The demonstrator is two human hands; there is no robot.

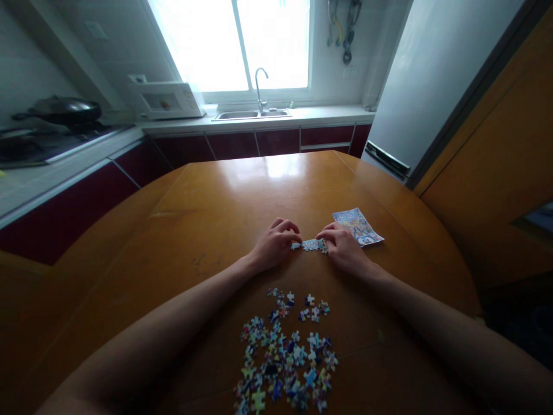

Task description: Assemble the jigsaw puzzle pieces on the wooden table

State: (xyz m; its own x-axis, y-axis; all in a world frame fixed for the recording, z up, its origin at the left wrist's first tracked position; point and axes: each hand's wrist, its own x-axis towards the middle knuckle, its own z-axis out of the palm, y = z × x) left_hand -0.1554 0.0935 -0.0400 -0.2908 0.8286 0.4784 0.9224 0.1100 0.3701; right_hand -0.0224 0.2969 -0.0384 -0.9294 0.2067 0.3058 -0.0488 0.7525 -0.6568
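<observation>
Lying nearest, a heap of loose pieces is spread on the table, on the near side of the joined strip; smaller clusters are seen between heap and strip. Most of the puzzle is thus judged to be left undone, with only the short strip seen put together. Just beside its left end, a single piece is met by the curled left hand; its right end is met by the bent right hand. Whether anything is pinched by either cannot be told. Beyond the strip, to its right, a printed sheet is laid.
</observation>
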